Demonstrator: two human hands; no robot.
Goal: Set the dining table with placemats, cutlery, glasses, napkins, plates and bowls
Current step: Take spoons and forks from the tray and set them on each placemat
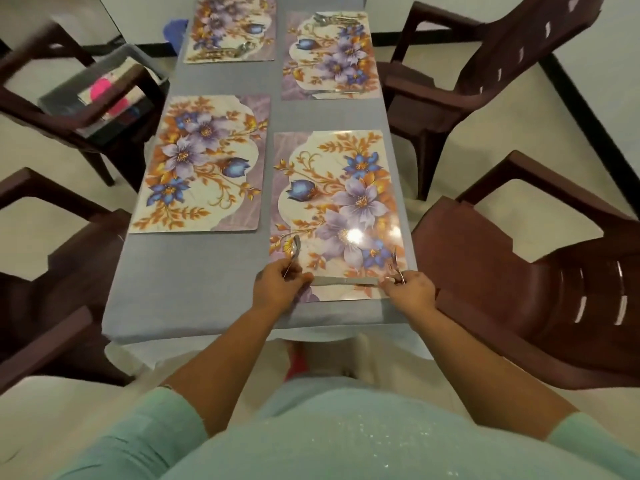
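Note:
Four floral placemats lie on the grey table (pixel 194 271). The near right placemat (pixel 337 209) is under both hands. My left hand (pixel 280 284) grips a spoon (pixel 295 249) whose bowl points away over the mat's near left corner. My right hand (pixel 410 289) holds a fork (pixel 394 261) at the mat's near right corner. A knife (pixel 346 280) lies flat along the mat's near edge between the hands, and both hands touch its ends. The near left placemat (pixel 204 161) is bare. The far left placemat (pixel 232 27) and far right placemat (pixel 330 55) each carry cutlery.
Dark brown plastic chairs stand around the table: two on the right (pixel 540 282) (pixel 485 60), two on the left (pixel 52 258) (pixel 69 98). The far left chair holds a dark box (pixel 104 91) with pink items. Cream floor surrounds everything.

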